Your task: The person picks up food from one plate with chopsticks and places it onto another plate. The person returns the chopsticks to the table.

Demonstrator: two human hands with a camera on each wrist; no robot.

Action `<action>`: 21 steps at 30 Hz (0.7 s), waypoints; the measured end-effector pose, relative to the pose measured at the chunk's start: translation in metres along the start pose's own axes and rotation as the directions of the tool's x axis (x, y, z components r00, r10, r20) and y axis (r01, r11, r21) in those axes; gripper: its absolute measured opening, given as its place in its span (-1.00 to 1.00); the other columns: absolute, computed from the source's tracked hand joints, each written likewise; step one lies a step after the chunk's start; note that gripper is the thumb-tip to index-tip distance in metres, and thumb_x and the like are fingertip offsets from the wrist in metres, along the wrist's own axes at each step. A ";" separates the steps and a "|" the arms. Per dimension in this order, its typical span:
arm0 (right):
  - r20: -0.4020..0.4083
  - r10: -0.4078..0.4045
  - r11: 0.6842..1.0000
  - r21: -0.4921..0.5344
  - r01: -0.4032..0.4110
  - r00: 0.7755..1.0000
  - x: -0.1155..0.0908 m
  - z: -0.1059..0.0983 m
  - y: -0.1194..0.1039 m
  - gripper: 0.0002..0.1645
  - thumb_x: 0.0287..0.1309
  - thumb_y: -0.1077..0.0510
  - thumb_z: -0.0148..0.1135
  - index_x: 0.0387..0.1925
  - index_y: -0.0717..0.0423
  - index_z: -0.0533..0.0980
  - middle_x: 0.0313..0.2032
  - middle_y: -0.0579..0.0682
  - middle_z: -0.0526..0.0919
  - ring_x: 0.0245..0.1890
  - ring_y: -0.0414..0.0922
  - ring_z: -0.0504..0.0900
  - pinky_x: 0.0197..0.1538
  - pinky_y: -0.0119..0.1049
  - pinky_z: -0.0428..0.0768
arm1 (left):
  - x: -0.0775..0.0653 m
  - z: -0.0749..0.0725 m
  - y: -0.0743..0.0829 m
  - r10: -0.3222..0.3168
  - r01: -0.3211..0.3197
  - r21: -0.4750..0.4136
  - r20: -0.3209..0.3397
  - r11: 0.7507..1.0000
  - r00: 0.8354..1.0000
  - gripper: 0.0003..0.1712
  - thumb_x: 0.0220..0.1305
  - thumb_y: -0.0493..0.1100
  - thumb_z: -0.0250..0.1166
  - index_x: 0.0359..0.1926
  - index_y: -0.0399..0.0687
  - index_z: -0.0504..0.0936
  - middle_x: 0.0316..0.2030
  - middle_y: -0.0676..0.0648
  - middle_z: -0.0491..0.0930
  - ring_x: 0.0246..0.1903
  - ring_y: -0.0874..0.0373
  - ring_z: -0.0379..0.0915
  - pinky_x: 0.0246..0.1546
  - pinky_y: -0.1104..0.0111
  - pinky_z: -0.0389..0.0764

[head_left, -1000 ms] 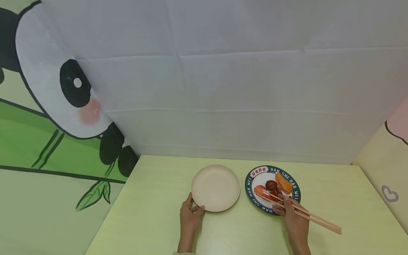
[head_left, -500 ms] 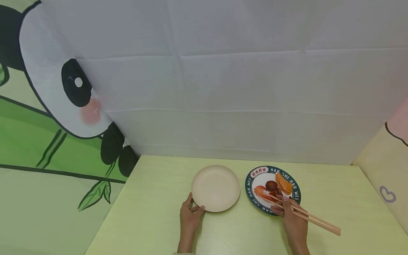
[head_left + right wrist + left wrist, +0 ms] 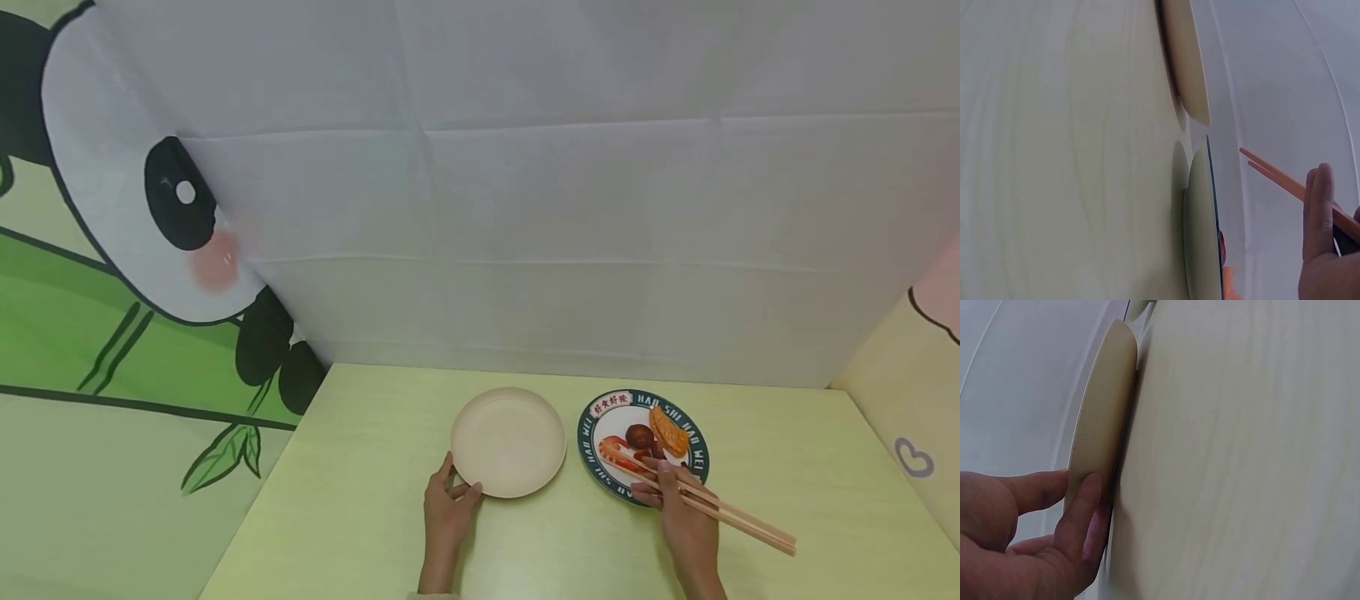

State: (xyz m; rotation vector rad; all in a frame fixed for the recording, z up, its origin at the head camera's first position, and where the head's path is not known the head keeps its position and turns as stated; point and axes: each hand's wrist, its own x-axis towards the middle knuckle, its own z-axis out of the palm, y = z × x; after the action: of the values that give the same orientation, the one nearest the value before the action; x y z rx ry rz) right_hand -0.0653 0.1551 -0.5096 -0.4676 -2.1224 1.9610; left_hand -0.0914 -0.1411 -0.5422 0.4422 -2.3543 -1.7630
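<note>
A plain beige plate (image 3: 508,443) lies on the table. My left hand (image 3: 450,507) holds its near left rim; in the left wrist view, fingers (image 3: 1082,509) rest against its outer wall. To the right is a white plate with a dark green lettered rim (image 3: 588,450), bearing a shrimp (image 3: 617,451), a round brown piece (image 3: 639,436) and an orange-brown wing-shaped piece (image 3: 669,431). My right hand (image 3: 686,521) grips a pair of wooden chopsticks (image 3: 738,518) over that plate's near side. Seen from the right wrist, the chopstick tips stand apart from the plate, nothing between them.
The pale yellow-green table (image 3: 360,517) ends at a white sheet (image 3: 540,317) behind the plates. A panda-printed panel (image 3: 97,467) stands on the left, and a cream panel with a heart (image 3: 913,457) on the right.
My right hand has drifted slightly left with the chopsticks, whose back ends shifted left too. The left hand and both plates have stayed in place.
</note>
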 end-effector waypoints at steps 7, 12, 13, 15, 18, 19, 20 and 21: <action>0.060 -0.145 0.989 0.037 0.143 0.988 0.006 0.002 0.017 -0.48 0.35 -0.07 -0.11 0.01 0.25 0.52 -0.18 0.19 0.65 -0.42 -0.03 0.69 -0.28 -0.37 0.59 | 0.001 0.003 -0.003 -0.006 0.006 -0.002 -0.009 1.000 1.000 -0.19 0.01 -0.42 0.34 0.31 -0.32 0.21 0.13 -0.29 0.31 -0.23 0.02 0.54 -0.35 0.41 0.54; 0.096 -0.246 0.969 0.043 0.243 0.964 0.006 0.007 0.020 -0.56 0.37 0.04 -0.10 -0.09 0.31 0.55 -0.22 0.18 0.64 -0.43 -0.04 0.68 -0.35 -0.32 0.61 | 0.001 0.005 -0.004 -0.011 0.011 0.011 -0.013 1.000 1.000 -0.18 0.01 -0.41 0.34 0.31 -0.31 0.21 0.13 -0.28 0.32 -0.22 0.02 0.54 -0.34 0.39 0.54; 0.100 -0.241 0.970 0.045 0.238 0.965 0.003 0.009 0.014 -0.59 0.36 0.08 -0.09 -0.12 0.32 0.55 -0.21 0.21 0.63 -0.43 -0.03 0.68 -0.36 -0.31 0.61 | 0.001 0.006 -0.004 -0.011 0.012 0.014 -0.014 1.000 1.000 -0.18 0.01 -0.42 0.34 0.31 -0.32 0.21 0.13 -0.29 0.32 -0.22 0.02 0.54 -0.33 0.39 0.54; 0.117 -0.251 0.967 0.073 0.244 0.961 0.000 0.012 0.011 -0.63 0.34 0.11 -0.06 -0.17 0.32 0.56 -0.20 0.22 0.60 -0.43 -0.01 0.67 -0.37 -0.27 0.61 | 0.001 0.006 -0.004 -0.010 0.010 0.020 -0.016 1.000 1.000 -0.18 0.00 -0.42 0.34 0.31 -0.33 0.21 0.13 -0.29 0.32 -0.23 0.02 0.54 -0.32 0.38 0.54; 0.143 -0.260 0.965 0.064 0.254 0.955 -0.001 0.014 0.012 -0.67 0.32 0.13 -0.01 -0.20 0.29 0.58 -0.27 0.18 0.59 -0.44 -0.05 0.67 -0.38 -0.28 0.61 | 0.001 0.006 -0.004 0.000 0.001 0.014 -0.013 1.000 1.000 -0.17 -0.01 -0.43 0.35 0.30 -0.35 0.21 0.14 -0.31 0.31 -0.23 0.01 0.54 -0.29 0.36 0.55; 0.150 -0.266 0.964 0.052 0.261 0.952 -0.002 0.014 0.012 -0.69 0.32 0.13 -0.01 -0.20 0.27 0.58 -0.28 0.16 0.60 -0.44 -0.07 0.67 -0.37 -0.29 0.61 | 0.001 0.006 -0.005 0.002 -0.002 0.014 -0.011 1.000 1.000 -0.17 -0.01 -0.43 0.35 0.30 -0.35 0.20 0.14 -0.32 0.31 -0.23 0.01 0.54 -0.29 0.36 0.55; 0.155 -0.271 0.962 0.055 0.266 0.950 -0.002 0.014 0.013 -0.70 0.31 0.15 0.00 -0.20 0.28 0.58 -0.28 0.15 0.60 -0.44 -0.07 0.67 -0.37 -0.29 0.61 | 0.001 0.007 -0.005 0.003 -0.003 0.012 -0.010 1.000 1.000 -0.17 -0.01 -0.43 0.35 0.30 -0.35 0.20 0.14 -0.32 0.31 -0.23 0.01 0.54 -0.29 0.36 0.55; 0.160 -0.276 0.961 0.058 0.270 0.948 -0.003 0.015 0.013 -0.70 0.31 0.15 0.00 -0.19 0.28 0.58 -0.29 0.15 0.60 -0.44 -0.07 0.66 -0.37 -0.28 0.61 | 0.001 0.007 -0.005 0.004 -0.004 0.011 -0.010 1.000 1.000 -0.17 -0.01 -0.43 0.35 0.30 -0.35 0.20 0.14 -0.32 0.31 -0.23 0.01 0.54 -0.29 0.37 0.55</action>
State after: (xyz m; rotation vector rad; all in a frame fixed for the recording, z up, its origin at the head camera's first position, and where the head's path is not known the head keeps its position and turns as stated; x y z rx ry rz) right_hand -0.0669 0.1410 -0.5240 0.0020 -2.1101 1.9315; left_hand -0.0941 -0.1367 -0.5488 0.4468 -2.3572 -1.7434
